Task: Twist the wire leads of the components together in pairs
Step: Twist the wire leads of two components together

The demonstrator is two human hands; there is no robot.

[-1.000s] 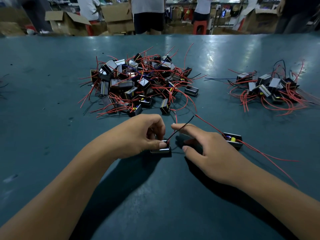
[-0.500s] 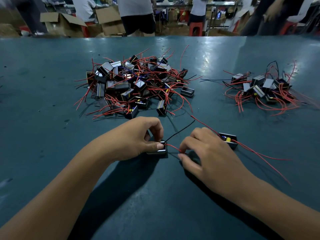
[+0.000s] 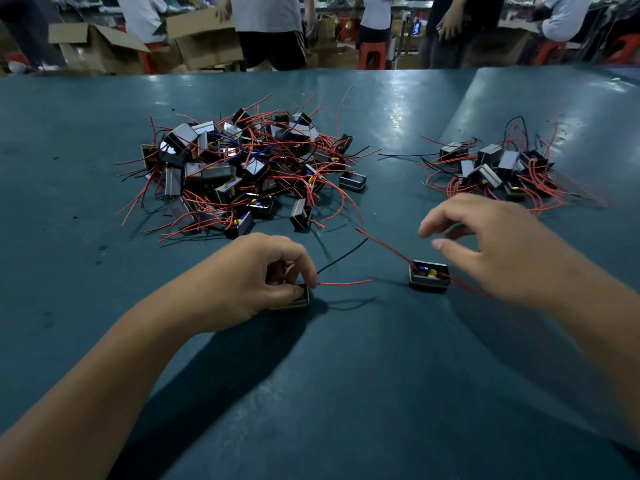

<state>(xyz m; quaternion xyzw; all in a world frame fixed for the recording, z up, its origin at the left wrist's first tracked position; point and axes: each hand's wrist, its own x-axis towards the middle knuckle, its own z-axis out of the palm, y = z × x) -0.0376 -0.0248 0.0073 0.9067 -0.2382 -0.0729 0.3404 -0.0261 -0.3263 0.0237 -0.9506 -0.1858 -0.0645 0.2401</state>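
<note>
Now left hand (image 3: 252, 275) fingers pinch one component (image 3: 294, 301); right hand (image 3: 498, 251) hovers loose-fingered above another (image 3: 428, 277).

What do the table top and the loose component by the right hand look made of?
Table top: a smooth teal sheet, likely rubber or vinyl matting; soft sheen with glare patches. Loose component: dark body, probably plastic, with shiny metallic-looking sides; yellow and blue parts inside, material unclear. Its red lead looks plastic-insulated.

A small black box component (image 3: 292, 301) lies at six o'clock, red lead (image 3: 344, 283) pointing three o'clock; another component (image 3: 428, 278) sits just right, uncovered.
</note>
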